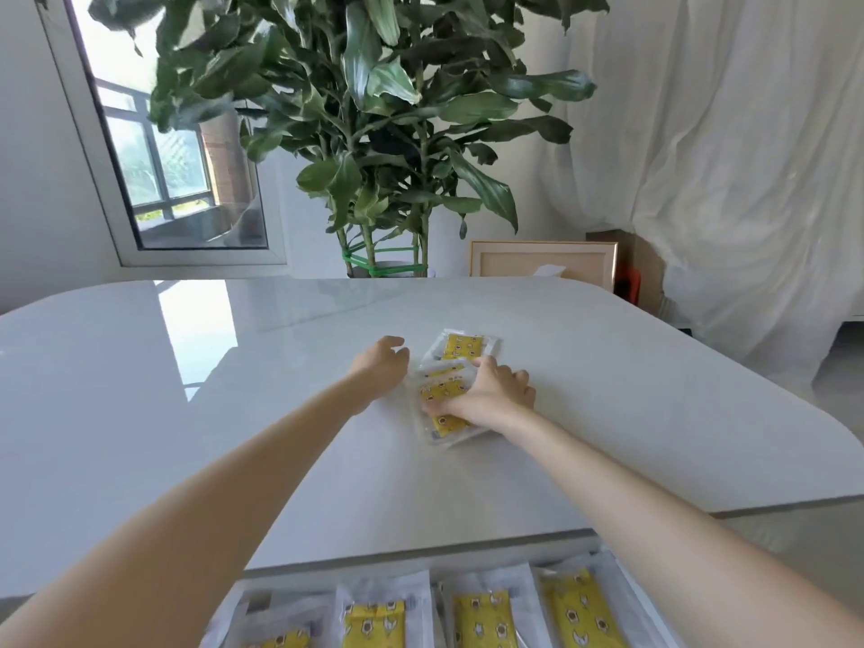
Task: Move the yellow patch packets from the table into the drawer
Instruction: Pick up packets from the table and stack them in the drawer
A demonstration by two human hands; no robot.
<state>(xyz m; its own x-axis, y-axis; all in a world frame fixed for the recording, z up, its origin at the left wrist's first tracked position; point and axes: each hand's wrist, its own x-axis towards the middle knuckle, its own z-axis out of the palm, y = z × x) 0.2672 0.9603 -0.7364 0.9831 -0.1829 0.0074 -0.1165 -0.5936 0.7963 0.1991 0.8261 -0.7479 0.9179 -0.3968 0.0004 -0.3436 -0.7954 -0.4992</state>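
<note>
Yellow patch packets point(443, 398): clear plastic sleeves, each with a yellow insert printed with small dark-and-white figures, in a loose overlapping pile mid-table, right of centre. One more packet point(460, 347) at the pile's far end. Right hand point(486, 396) on top of the pile, fingers curled over its far edge, thumb across the near part, gripping it. Left hand point(381, 367) just left of the pile, fingers loosely bent, holding nothing; contact unclear. Drawer point(619, 570) open at near edge of white table point(187, 413), four same packets in a row point(374, 619) inside

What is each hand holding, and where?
The right hand grips the near packet stack across its middle; the left hand holds nothing.
</note>
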